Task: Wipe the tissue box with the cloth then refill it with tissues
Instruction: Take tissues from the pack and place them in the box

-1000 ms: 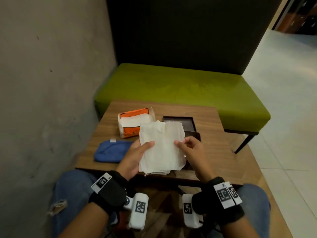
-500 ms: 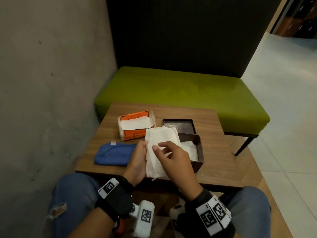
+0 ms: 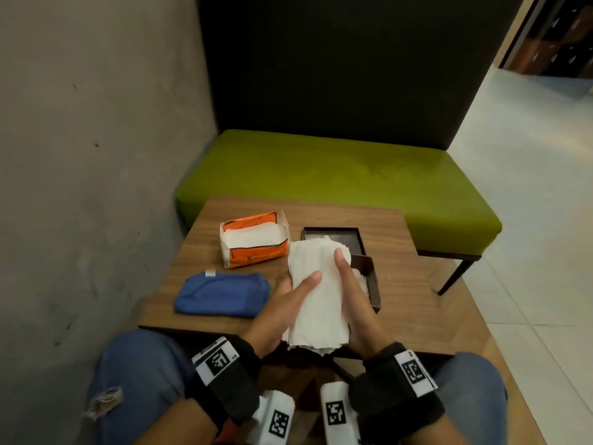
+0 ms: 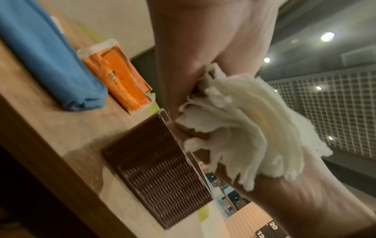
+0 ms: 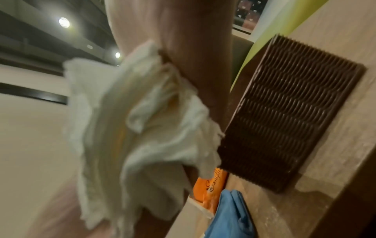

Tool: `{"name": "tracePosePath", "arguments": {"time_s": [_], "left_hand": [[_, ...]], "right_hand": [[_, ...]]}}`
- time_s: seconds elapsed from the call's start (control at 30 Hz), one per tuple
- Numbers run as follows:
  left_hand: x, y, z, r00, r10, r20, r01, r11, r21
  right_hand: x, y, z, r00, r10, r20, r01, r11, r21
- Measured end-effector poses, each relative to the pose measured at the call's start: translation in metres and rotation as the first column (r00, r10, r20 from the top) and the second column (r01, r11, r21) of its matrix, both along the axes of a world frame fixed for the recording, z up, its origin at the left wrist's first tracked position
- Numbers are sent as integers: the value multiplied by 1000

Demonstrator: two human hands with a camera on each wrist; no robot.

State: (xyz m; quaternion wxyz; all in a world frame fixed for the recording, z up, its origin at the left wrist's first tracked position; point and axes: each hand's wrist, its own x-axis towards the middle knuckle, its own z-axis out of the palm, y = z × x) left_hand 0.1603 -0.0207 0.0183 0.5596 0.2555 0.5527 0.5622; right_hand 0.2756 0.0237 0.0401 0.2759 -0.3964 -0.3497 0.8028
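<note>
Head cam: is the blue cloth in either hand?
No, the folded blue cloth lies on the wooden table; left hand and right hand hold the white tissue stack.

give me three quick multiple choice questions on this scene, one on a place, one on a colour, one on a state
1. Where does the blue cloth lie?
A. on the green bench
B. on the table, at its left side
C. on the floor

2. The wrapper of the tissue pack is:
A. orange
B. black
C. purple

3. The brown tissue box is:
A. shut with a lid
B. tipped on its side
C. upright, open on top

Answers: 1 B, it rests on the tabletop's left part; 2 A, orange shows in every view; 3 C, white tissues show inside its open top.
</note>
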Motion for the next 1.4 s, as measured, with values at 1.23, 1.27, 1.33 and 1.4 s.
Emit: {"name": "tracePosePath", "arguments": {"time_s": [1.23,1.27,1.33,1.4], "left_hand": [[-23,-4,4,995,-50,89,36,987,154],[-29,-5,5,997,-59,58,50,988,145],[-41,-6,8,996,-84,8,82,990,116],[-45,-4,8,991,-118,-60,122,989,81]], "right_hand": [[8,19,-13,952,-192,-236,219,971,94],[14,23,-11,970,-169,-174,192,973,125],[23,29,-9,994,-93,-53,102,974,201],[24,31,-10,997,-36,68,15,958,288]]}}
